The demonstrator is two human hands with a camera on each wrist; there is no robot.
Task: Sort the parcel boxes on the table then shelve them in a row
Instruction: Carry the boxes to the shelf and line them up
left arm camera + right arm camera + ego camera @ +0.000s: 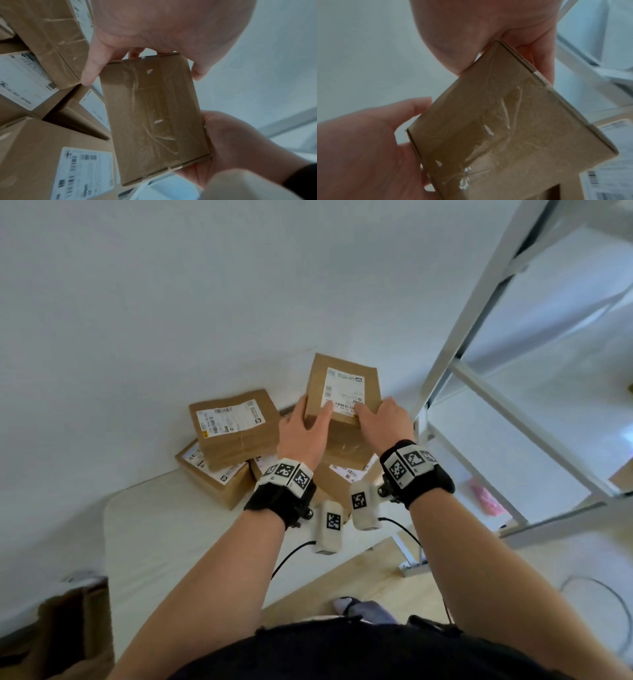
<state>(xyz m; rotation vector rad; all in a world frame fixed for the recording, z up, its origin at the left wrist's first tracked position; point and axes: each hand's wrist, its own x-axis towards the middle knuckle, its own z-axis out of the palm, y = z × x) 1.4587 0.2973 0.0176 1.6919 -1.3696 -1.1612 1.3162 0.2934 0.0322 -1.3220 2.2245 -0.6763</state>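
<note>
A small brown parcel box with a white shipping label is lifted above the pile, held between both hands. My left hand grips its near left corner, thumb on the labelled face. My right hand grips the near right corner. In the left wrist view the box's taped underside shows, with my left hand at its top edge and the right hand below. The right wrist view shows the same taped face under my right hand. Several more labelled boxes lie stacked on the white table.
A white metal shelf frame stands to the right, with a pink item on a low shelf. A brown bag sits at the table's near left corner. A cable lies on the wooden floor.
</note>
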